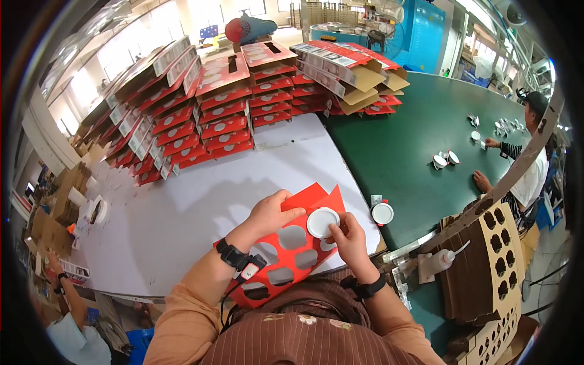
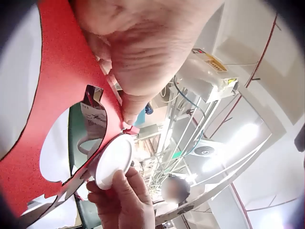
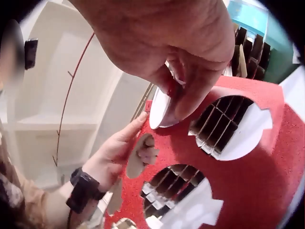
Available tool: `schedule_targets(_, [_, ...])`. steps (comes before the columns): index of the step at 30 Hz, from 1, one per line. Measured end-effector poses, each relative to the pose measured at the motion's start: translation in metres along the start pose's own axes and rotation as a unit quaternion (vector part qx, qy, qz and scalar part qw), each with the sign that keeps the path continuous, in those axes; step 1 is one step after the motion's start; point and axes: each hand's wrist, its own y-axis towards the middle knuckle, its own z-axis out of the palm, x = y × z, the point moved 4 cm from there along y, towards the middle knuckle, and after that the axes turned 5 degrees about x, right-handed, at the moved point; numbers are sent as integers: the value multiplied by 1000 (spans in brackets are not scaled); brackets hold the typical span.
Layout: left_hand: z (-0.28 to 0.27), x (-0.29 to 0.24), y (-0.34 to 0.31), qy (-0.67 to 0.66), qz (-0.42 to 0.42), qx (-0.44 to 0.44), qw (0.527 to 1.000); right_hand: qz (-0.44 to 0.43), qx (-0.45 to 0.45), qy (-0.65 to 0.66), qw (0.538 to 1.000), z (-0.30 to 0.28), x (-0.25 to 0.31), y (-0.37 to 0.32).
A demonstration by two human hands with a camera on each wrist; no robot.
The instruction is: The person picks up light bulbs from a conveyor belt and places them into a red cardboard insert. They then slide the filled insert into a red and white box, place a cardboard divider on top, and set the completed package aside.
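Head view: my left hand (image 1: pixel 271 213) pinches the thin, bendy-looking red card (image 1: pixel 286 255) near its 12 o'clock edge, and my right hand (image 1: pixel 348 237) fingertips grip the white disc (image 1: pixel 323 222). Left wrist: the disc sits at a cutout (image 2: pixel 62 152). Right wrist: it looks light and slick, so I'd hold the rim.

Ahead of both hands a broad stretch of white sheet (image 1: pixel 182 213) lies open, passable as far as the stacks of red cartons (image 1: pixel 207 121) walling its far side. The red punched card (image 1: pixel 286 258) in the left hand's (image 1: pixel 267 214) grip, with the white disc (image 1: pixel 323 222) pinched against it by the right hand (image 1: pixel 351 242), fills the room between hands and body. Rightward a loose white cap (image 1: pixel 382 213) lies on the green table (image 1: pixel 401 152) just beside the sheet's edge — past it the green surface runs open up to small fittings (image 1: pixel 446 159). Low on the right a squeeze bottle (image 1: pixel 441 260) and a stack of brown punched cardboard (image 1: pixel 486 267) crowd the right forearm.
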Motion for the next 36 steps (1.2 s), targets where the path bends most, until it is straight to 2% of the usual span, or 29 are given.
schedule_targets(4, [6,11,20,-42,46,20,998,0,-29,-101,994,-12,-6,7])
schedule_targets(6, [7,17,28,-40,50,34,997,-50,-12,-189,981,-16,-2,13])
schedule_targets(7, [8,20,31,-32,56,42,997,-43,-9,-192,980,-17,-6,16])
schedule_targets(8, [6,23,35,-38,52,44,997,-73,-8,-203,976,-16,-7,20])
schedule_targets(9, [3,22,39,4,100,47,994,-105,-8,-213,971,-14,-5,24])
schedule_targets(10, [1,19,42,47,147,50,987,-102,-4,-214,972,-13,-3,27])
schedule_targets(13, [-5,3,44,78,187,53,978,-116,6,-247,962,-6,9,35])
schedule_targets(14, [-5,-4,44,76,185,52,978,-132,16,-251,959,-3,11,38])
schedule_targets(16, [7,-9,43,34,108,200,973,-149,25,-254,955,-1,12,43])
schedule_targets(17, [10,-3,44,59,101,151,982,-156,35,-251,955,0,12,45])
schedule_targets(19, [9,-11,41,74,85,165,980,-162,42,-247,954,-2,11,46])
schedule_targets(21, [7,-16,38,89,67,180,977,-74,57,-203,975,-6,7,45])
schedule_targets(22, [7,-17,37,90,69,195,974,-73,55,-201,975,-8,12,46])
schedule_targets(24, [9,-18,33,92,73,209,971,-246,-64,-363,897,-16,41,45])
schedule_targets(25, [10,-20,29,83,110,183,973,-204,-38,-330,921,-19,38,47])
schedule_targets(26, [10,-21,24,74,147,158,974,-204,-39,-328,922,-25,34,48])
schedule_targets(27, [12,-22,19,76,146,159,973,-129,63,-223,964,-26,24,52])
schedule_targets(28, [13,-24,17,76,140,165,973,-52,162,-113,979,-23,16,55])
schedule_targets(30, [12,-26,18,77,139,168,973,-78,159,-134,975,-24,28,53])
schedule_targets(32, [6,-26,17,111,209,56,970,21,157,-111,981,-23,33,47])
schedule_targets(34, [8,-21,14,119,187,54,974,31,143,-126,981,-21,37,41])
schedule_targets(36, [5,-22,9,155,210,-35,965,34,130,-143,981,-21,34,38])
